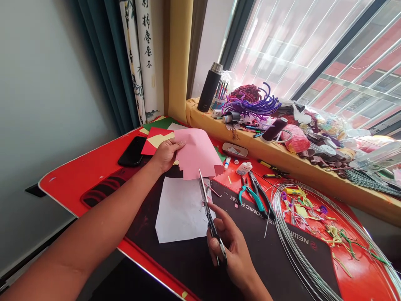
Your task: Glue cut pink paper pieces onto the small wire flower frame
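Note:
My left hand (166, 155) pinches a sheet of pink paper (197, 152) by its left side, and the sheet's lower edge is jagged with stepped cuts. My right hand (233, 251) grips a pair of scissors (210, 219) with dark handles. Their long steel blades point up and away, and the tips reach the lower edge of the pink paper. A sheet of white paper (180, 211) lies flat on the dark desk mat (175, 267) below the pink sheet, partly behind the scissors.
Red and green paper sheets (156, 140) and a black phone (133, 151) lie on the red desk. Teal-handled pliers (250, 196) and a silver wire coil (300, 234) sit to the right. The windowsill (313, 167) holds purple pipe cleaners (253, 104), a thermos (209, 81) and craft supplies.

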Demonstrator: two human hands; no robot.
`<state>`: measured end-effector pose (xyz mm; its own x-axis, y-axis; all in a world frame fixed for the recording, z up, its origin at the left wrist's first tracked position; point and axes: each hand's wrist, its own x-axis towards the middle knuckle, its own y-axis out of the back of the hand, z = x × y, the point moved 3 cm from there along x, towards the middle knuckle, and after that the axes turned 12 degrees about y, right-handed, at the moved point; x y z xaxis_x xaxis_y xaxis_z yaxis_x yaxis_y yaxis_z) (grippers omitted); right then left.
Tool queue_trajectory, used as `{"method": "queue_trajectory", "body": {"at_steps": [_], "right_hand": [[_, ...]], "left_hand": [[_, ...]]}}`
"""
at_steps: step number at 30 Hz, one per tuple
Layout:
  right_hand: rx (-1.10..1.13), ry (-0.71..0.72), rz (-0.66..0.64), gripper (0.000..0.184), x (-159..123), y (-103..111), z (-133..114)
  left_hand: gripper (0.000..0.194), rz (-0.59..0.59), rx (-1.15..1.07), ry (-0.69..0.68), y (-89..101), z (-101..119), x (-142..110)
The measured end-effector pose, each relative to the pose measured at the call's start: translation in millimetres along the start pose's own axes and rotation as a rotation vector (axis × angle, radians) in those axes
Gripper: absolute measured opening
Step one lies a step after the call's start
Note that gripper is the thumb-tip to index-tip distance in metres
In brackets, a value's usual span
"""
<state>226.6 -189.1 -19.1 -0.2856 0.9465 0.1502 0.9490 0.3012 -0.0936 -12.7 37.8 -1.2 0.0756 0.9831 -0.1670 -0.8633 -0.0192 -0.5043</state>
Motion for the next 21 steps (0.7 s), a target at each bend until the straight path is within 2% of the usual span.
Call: {"method": "queue_trajectory", "body": {"at_steps": [8,21], "right_hand": [[-0.002,0.000,0.037,0.080,-0.6,1.8,1.3],[0.020,0.006,0.057,0.077,1.0,0.7,-1.8]], "left_hand": [[0.040,-0.048,-0.021,0.031,-7.5,-5.2,-4.3],[0.038,-0.005,0.009,0.029,-4.2,-10.4,-1.2]]}}
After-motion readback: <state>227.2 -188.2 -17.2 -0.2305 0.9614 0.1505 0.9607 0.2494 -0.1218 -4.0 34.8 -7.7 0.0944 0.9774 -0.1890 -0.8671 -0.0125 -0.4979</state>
